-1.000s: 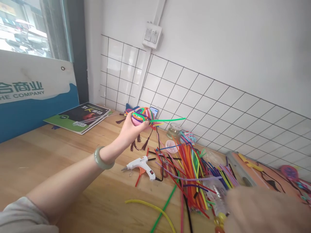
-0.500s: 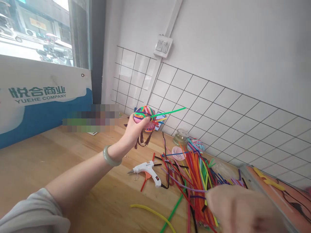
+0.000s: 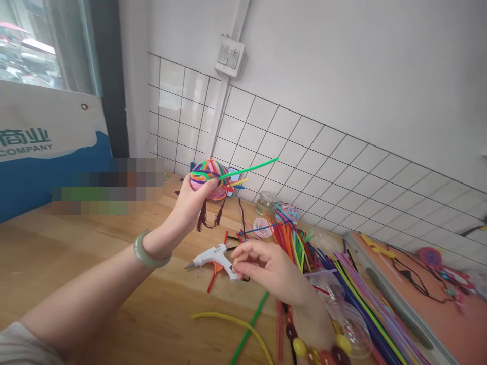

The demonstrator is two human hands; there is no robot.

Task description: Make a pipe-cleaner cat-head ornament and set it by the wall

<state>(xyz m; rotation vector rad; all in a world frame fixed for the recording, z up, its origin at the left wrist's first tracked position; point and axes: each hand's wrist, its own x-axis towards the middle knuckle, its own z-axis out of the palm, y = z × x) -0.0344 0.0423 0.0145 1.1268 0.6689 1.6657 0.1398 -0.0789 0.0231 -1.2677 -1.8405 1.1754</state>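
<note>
A round ball wrapped in many-coloured pipe cleaners [image 3: 210,191] is in my left hand [image 3: 193,198], pinched between thumb and fingers above the table. Dark tassels hang under it. A long green pipe cleaner [image 3: 253,169] sticks out to its right, with shorter yellow, red and blue ends below. Over the table, my right hand [image 3: 262,266] has its fingers curled at the handle of a white glue gun [image 3: 213,255], whose nozzle points left. The handle's lower end is hidden behind the fingers.
Loose pipe cleaners [image 3: 291,238] lie in a heap on the right. Nearby are a glass jar [image 3: 266,203], a small pink bowl [image 3: 262,228] and clear plastic cups [image 3: 352,329]. A yellow pipe cleaner [image 3: 228,319] lies in front. An orange-topped board [image 3: 429,299] borders the right side.
My right hand has swung left from the lower right to the glue gun's handle. The left hand keeps its hold on the ball. The view has turned to the right.
</note>
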